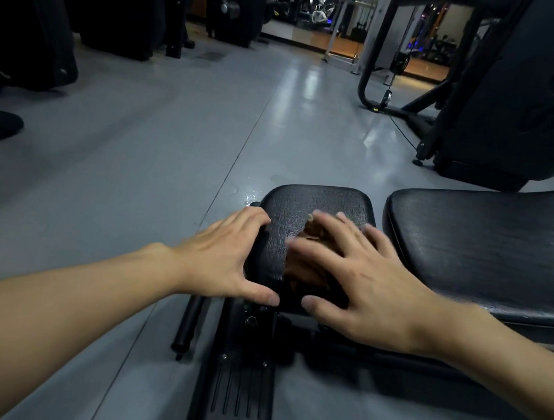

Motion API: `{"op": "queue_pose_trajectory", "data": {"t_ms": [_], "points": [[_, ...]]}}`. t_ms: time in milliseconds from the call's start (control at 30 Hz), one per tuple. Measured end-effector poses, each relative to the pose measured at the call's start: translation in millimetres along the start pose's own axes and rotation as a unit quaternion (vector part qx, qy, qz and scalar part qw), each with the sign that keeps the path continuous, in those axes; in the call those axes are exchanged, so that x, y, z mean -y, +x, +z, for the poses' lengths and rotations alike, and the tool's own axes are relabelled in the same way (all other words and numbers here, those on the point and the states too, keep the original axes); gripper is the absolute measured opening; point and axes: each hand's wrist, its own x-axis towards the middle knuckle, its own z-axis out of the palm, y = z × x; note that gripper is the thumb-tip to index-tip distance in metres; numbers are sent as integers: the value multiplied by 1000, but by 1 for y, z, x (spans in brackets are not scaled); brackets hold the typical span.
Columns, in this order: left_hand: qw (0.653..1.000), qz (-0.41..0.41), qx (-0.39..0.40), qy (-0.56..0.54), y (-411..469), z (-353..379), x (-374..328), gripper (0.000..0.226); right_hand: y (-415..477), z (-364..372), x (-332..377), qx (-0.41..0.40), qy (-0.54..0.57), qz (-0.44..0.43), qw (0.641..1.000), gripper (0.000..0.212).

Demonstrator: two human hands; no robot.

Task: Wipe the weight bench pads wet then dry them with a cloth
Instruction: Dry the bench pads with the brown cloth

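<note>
A: Where's the cloth [310,231]?
B: On the seat pad [320,198], under the right hand [363,279], whose fingers are spread flat and pressing it (blurred, mostly hidden). The left hand [227,259] curls round the pad's left edge.
A: How will it handle?
B: Likely soft, limp and quick to bunch, so press with a flat palm. The pad looks wet, probably slick.
</note>
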Motion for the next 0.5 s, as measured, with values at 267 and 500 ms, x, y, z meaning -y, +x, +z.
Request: {"op": "queue_pose_trajectory", "data": {"t_ms": [267, 500], "points": [[999, -18, -22, -32, -2, 3, 3, 128, 65, 17, -20, -33, 5, 55, 998, 60], [998, -27, -43, -45, -3, 5, 2, 137, 170, 22, -46, -42, 28, 149, 988, 42]]}}
